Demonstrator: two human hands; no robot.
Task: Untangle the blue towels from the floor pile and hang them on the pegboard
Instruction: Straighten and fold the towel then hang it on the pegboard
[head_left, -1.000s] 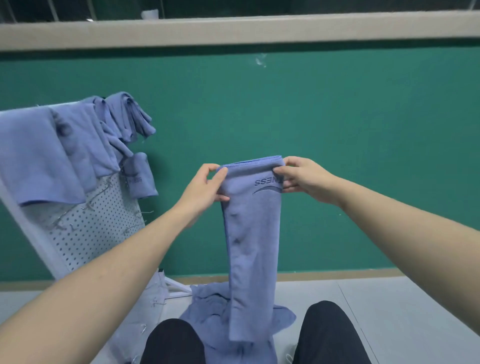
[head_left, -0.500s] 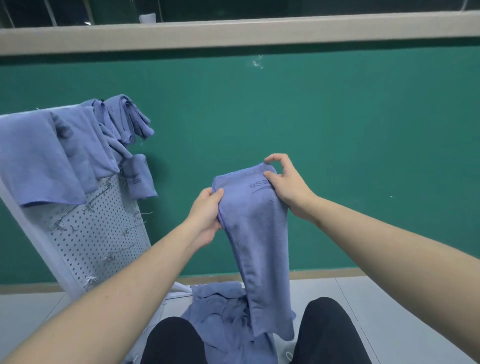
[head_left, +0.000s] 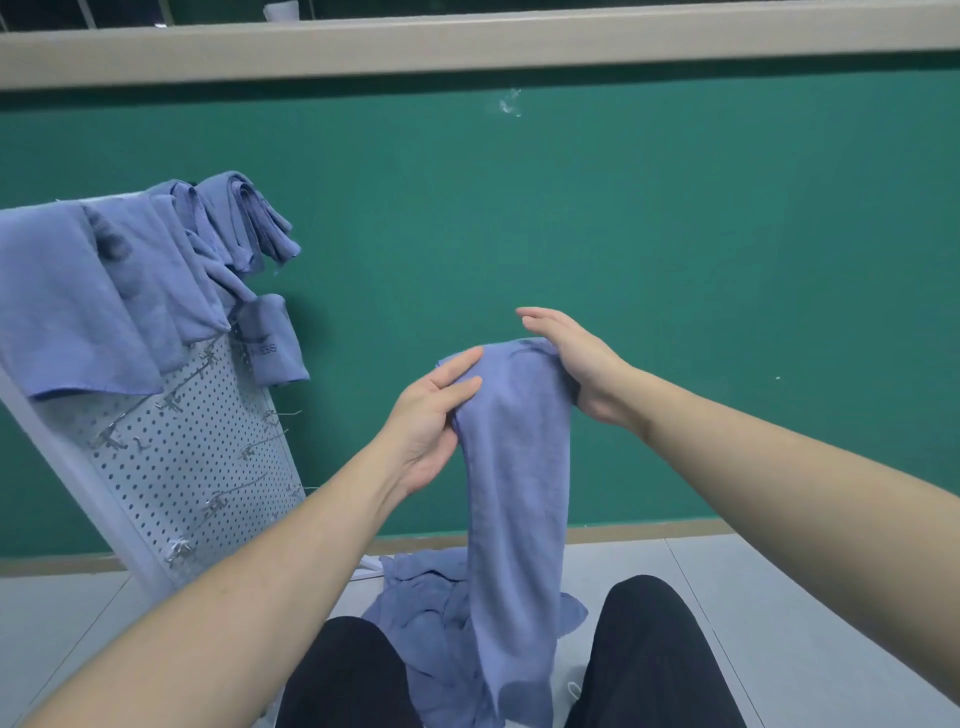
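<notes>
**Folding one towel over your hand, ready for hanging**

Holding item: one blue towel (head_left: 511, 467), centre of frame, doubled over at the top and hanging straight down between your knees; its lower end reaches the floor pile (head_left: 431, 597) at bottom centre.

Step in hand, as judged: this towel is free of the tangle and being gathered for the pegboard (head_left: 171, 457) at left, where other hung towels (head_left: 104, 291) already drape over the top edge.

Next move calls for: carrying the folded top leftward and settling it over a bare hook or the board's edge, without dragging the pile along.

Your left hand (head_left: 428, 421): palm turned towards you, fingers nearly straight, pressing the towel's left upper edge; no clear pinch shows.

Your right hand (head_left: 571, 358): palm down, fingers extended, laid over the fold with the cloth draped beneath it; thumb hidden.
</notes>
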